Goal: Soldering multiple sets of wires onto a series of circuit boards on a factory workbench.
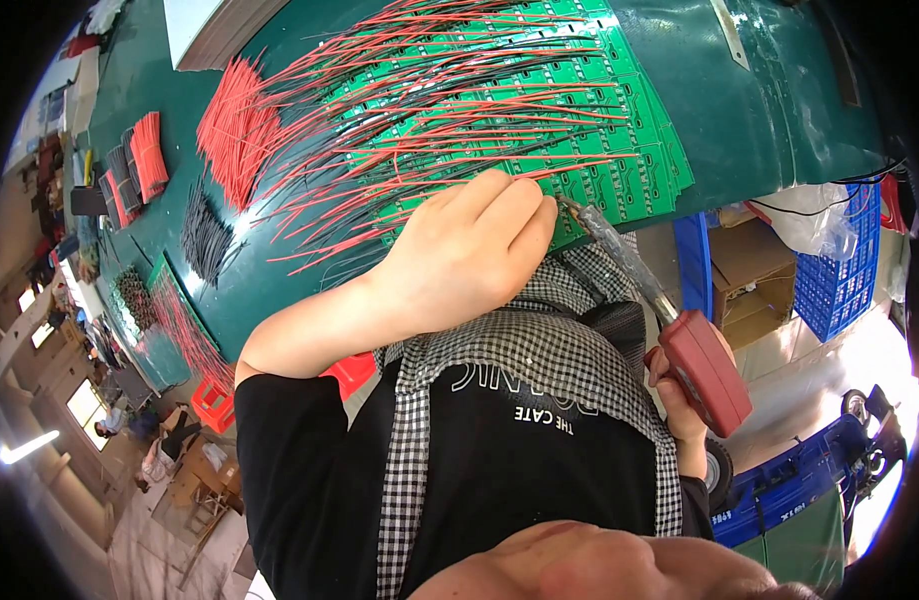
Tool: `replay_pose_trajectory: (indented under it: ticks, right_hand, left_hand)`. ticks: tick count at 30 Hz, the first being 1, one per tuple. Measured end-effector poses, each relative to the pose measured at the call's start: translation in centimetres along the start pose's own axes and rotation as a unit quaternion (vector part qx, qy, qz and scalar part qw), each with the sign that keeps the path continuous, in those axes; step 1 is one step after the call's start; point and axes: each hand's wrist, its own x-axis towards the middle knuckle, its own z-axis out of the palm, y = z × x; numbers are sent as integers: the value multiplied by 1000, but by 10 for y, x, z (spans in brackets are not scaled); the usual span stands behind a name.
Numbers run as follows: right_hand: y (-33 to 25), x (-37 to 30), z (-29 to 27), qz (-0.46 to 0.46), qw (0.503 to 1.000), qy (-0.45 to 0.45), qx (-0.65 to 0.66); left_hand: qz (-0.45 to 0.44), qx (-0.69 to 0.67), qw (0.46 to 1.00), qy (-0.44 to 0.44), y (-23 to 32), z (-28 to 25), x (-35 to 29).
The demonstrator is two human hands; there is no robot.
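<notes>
My left hand [479, 240] is at the near edge of a spread of green circuit boards [634, 130]. Its fingers are curled and pressed together, and whatever they pinch is hidden behind them. Rows of red and black wires [449, 115] stretch leftward from across the boards. Held by its red handle, a soldering iron [706, 372] is in my right hand [676, 392], whose fingers wrap around the grip. The iron's long metal barrel slants up and left, bringing its tip beside my left fingers at the board's near edge.
On the green table [699, 60], a pile of red wires [237, 130] and a pile of black wires [207, 235] lie left of the boards. Tied wire bundles [147, 155] sit farther left. A blue crate [839, 275] and a cardboard box [754, 270] stand at the right.
</notes>
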Motion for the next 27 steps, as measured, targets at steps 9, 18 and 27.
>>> replay_pose_trajectory:
  ticks: [9, 18, 27]
  right_hand:
    - [-27, 11, 9, 39, 997, 40, 53]
    - [-22, 13, 3, 56, 989, 42, 133]
    - [-2, -8, 1, 32, 998, 42, 18]
  left_hand:
    - [-6, 10, 1000, -16, 0, -3, -5]
    - [-20, 3, 1000, 2, 5, 0, 6]
    - [9, 2, 1000, -5, 2, 2, 7]
